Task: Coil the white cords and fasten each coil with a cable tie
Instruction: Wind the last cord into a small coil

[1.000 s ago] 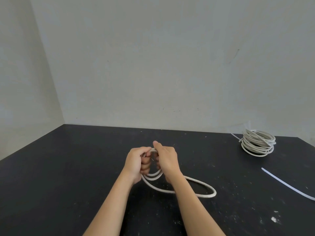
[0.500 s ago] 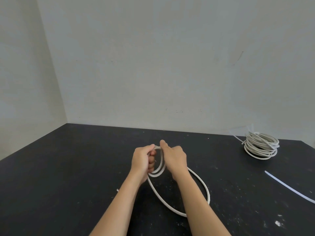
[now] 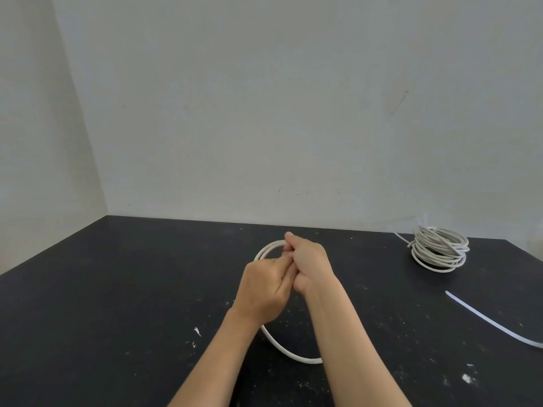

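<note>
A white cord (image 3: 286,351) forms loops over the middle of the black table (image 3: 117,289). My right hand (image 3: 310,264) grips the top of the loops, thumb and fingers curled round the cord. My left hand (image 3: 263,289) lies against it from the left, fingers reaching under the right hand; its hold on the cord is hidden. One arc of cord (image 3: 266,251) shows above the left hand, and a longer loop hangs between my forearms. A coiled white cord (image 3: 439,249) lies at the back right. A white cable tie (image 3: 487,318) lies flat at the right.
A grey wall stands close behind the table's far edge, and another wall runs along the left. White specks and scratches dot the tabletop near my arms. A thin white strip (image 3: 401,237) sticks out behind the coiled cord.
The big loop has swung from the right side to hang toward me between my forearms. My left hand has dropped lower and slid under the right hand, which stays on the coil's top.
</note>
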A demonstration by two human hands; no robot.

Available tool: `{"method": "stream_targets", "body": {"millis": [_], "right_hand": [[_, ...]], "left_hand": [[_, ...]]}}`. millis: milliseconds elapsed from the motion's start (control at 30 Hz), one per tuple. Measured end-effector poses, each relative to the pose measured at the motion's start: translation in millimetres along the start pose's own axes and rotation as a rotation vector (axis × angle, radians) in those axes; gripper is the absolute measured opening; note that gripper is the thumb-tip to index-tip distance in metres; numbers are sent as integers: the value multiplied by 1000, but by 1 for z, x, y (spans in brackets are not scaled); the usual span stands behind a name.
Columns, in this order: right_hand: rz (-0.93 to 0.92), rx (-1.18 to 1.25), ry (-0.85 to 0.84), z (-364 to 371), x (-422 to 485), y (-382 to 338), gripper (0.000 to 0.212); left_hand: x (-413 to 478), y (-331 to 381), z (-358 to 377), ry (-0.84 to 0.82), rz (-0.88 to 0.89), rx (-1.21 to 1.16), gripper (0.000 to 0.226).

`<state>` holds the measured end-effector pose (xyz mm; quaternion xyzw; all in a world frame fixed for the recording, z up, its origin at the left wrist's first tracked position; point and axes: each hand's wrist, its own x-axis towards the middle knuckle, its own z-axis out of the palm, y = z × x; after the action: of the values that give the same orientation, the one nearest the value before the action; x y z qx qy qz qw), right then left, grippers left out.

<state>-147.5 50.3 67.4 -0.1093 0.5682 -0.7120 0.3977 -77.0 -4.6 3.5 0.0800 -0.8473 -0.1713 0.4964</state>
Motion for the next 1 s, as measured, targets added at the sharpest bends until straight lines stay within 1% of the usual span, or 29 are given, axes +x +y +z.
{"method": "stream_targets", "body": {"millis": [33, 133, 200, 300, 333, 367, 400, 433, 467, 500, 533, 567, 600, 633, 667, 700, 733, 767, 833, 867, 900, 933, 1000], "right_hand": [[-38, -1, 21, 2, -1, -1, 31], [-117, 10, 92, 3, -4, -7, 34], [-133, 30, 122, 0, -6, -11, 36], [-194, -54, 160, -2, -9, -12, 38], [-219, -66, 173, -1, -9, -12, 39], [-254, -62, 197, -1, -9, -12, 40], [-296, -37, 236, -1, -7, -12, 41], [-333, 8, 282, -4, -4, -13, 42], [-354, 57, 325, -8, -1, -13, 43], [-362, 95, 356, -11, 2, -13, 45], [-367, 113, 374, -15, 5, -13, 45], [-372, 118, 382, -16, 7, -11, 46], [-381, 118, 380, -16, 8, -9, 46], [-393, 114, 368, -14, 8, -7, 46], [-408, 111, 348, -11, 7, -6, 46], [-423, 113, 322, -8, 4, -7, 46], [-437, 124, 289, -5, 1, -8, 46], [-452, 138, 247, -2, -2, -9, 46], [-458, 151, 141, 4, -9, -12, 45], [-439, 155, 73, 6, -13, -13, 44], [-403, 165, -11, 9, -15, -12, 43], [-353, 179, -111, 12, -18, -11, 42], [-243, 158, -323, 16, -21, -9, 41]], "left_hand": [[0, 2, 0, 14, -46, -50, 36], [2, 16, 6, 98, -160, -160, 14], [3, 23, 11, 156, -175, -179, 17], [6, 34, 11, 206, -196, -155, 11], [7, 38, 10, 220, -195, -131, 11], [7, 39, 9, 246, -185, -50, 14], [10, 38, 6, 285, -183, 83, 18], [13, 33, 3, 338, -240, 217, 21], [18, 28, -3, 369, -367, 315, 21], [24, 26, -12, 311, -566, 231, 23], [33, 27, -21, 180, -805, -36, 33], [38, 27, -28, -14, -1051, -382, 48], [40, 28, -34, -274, -1239, -614, 61], [37, 27, -35, -509, -1315, -748, 72], [35, 28, -34, -663, -1347, -829, 80], [33, 26, -31, -731, -1363, -907, 85], [33, 23, -30, -705, -1409, -1006, 85], [34, 20, -30, -579, -1492, -1156, 80], [35, 15, -33, -209, -1619, -1474, 55], [37, 13, -36, -23, -1660, -1592, 42], [39, 12, -38, 125, -1668, -1673, 33], [40, 8, -42, 218, -1668, -1724, 31], [41, 3, -53, 285, -1640, -1803, 36]]}}
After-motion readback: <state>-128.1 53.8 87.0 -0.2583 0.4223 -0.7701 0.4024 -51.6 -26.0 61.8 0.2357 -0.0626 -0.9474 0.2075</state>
